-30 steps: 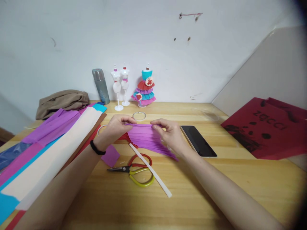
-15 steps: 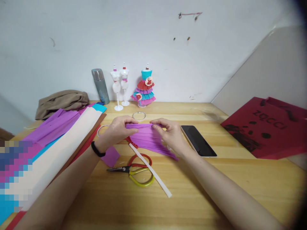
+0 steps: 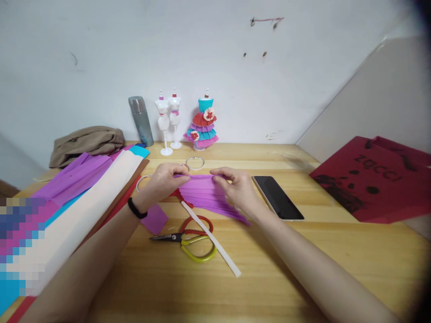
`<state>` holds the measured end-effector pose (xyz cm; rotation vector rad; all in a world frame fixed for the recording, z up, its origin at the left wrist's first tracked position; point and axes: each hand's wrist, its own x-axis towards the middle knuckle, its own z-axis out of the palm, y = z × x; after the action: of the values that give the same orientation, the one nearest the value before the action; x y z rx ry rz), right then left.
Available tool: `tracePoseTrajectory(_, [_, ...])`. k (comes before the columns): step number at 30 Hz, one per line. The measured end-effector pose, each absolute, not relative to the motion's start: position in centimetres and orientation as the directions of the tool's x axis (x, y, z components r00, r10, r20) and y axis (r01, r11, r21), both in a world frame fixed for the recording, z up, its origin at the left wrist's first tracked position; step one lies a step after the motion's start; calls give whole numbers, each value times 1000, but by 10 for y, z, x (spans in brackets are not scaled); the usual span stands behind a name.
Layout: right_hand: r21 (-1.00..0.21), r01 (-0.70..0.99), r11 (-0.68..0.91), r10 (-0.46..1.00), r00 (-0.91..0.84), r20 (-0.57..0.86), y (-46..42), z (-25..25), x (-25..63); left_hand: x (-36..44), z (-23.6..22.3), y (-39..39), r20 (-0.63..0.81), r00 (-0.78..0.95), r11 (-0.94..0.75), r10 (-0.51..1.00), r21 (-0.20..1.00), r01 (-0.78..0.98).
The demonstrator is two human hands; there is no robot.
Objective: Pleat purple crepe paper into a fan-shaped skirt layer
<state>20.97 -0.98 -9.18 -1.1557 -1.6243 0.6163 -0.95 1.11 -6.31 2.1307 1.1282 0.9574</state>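
Observation:
A pleated purple sheet of crepe paper (image 3: pixel 205 193) hangs between my hands, its folds running crosswise. My left hand (image 3: pixel 166 181) pinches its upper left corner, thumb against fingers. At the upper right, my right hand (image 3: pixel 234 184) grips the same folded edge. The sheet's lower right tip slants down beneath my right hand. Partly behind its left side shows a piece of red ruffled paper (image 3: pixel 183 197). Nearer me lie scissors (image 3: pixel 182 237) with one red and one yellow handle. A narrow white strip (image 3: pixel 222 251) crosses the handles, and a small purple square (image 3: pixel 156 220) lies beside my left wrist.
Layered coloured paper sheets (image 3: pixel 84 211) cover the left side. A phone (image 3: pixel 279 198) lies right of my hand, with a red bag (image 3: pixel 373 184) beyond. Behind stand a flask (image 3: pixel 143 123), two white mannequins (image 3: pixel 164 123) and a ruffle-dressed mannequin (image 3: pixel 204 123). A metal ring (image 3: pixel 195 163) lies before them.
My left fingers opened a little at the paper's upper left edge, then closed on it again. My right hand stays in place, holding its end.

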Motion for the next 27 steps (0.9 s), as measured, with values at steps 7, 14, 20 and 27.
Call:
tracePoseTrajectory(7, [-784,455,423,899,-104,425,-15,-78,210,-9,-52,8,215,377,-379,901,813,441])
tracePoseTrajectory(14, [-937,183,299,953,-107,284,-12,-73,211,-8,-44,1,78,367,-191,927,939,285])
tracePoseTrajectory(20, [-989,-31,146,987,-67,148,-13,-72,209,-7,-43,-1,-1,355,-81,935,973,217])
tracePoseTrajectory(27, [-985,-112,133,986,-89,143,-11,-78,211,-5,-47,0,-29,254,1,967,994,110])
